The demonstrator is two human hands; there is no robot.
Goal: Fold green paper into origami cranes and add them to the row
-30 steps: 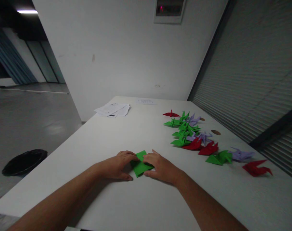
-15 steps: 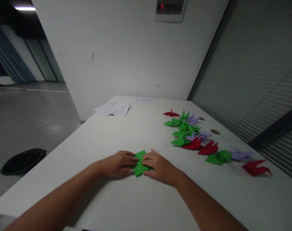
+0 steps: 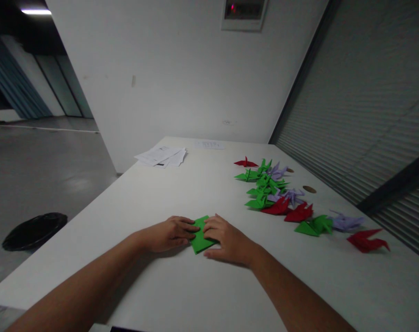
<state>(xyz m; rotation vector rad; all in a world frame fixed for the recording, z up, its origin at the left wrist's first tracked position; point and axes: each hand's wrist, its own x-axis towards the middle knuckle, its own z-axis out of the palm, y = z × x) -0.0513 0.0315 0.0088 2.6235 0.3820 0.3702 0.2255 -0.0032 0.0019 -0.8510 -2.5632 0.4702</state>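
Observation:
A folded piece of green paper (image 3: 199,236) lies flat on the white table in front of me, its lower corner pointing toward me. My left hand (image 3: 173,234) rests over its left edge, fingers stretched out and pressing down on it. From the other side, my right hand (image 3: 225,240) lays its fingertips on the paper's right part. The right thumb sits on the tabletop, apart from the fingers. Both hands cover the paper's side edges.
Several folded paper cranes spread along the table's right side, among them a red crane (image 3: 367,240), a green crane (image 3: 315,226) and a purple crane (image 3: 345,222). Printed sheets (image 3: 161,156) lie at the back left. A black-lined bin (image 3: 34,232) stands on the floor at left.
The right thumb has drawn slightly away from the paper's lower edge, and the right fingers have shifted a little left. The left hand and the paper look nearly the same.

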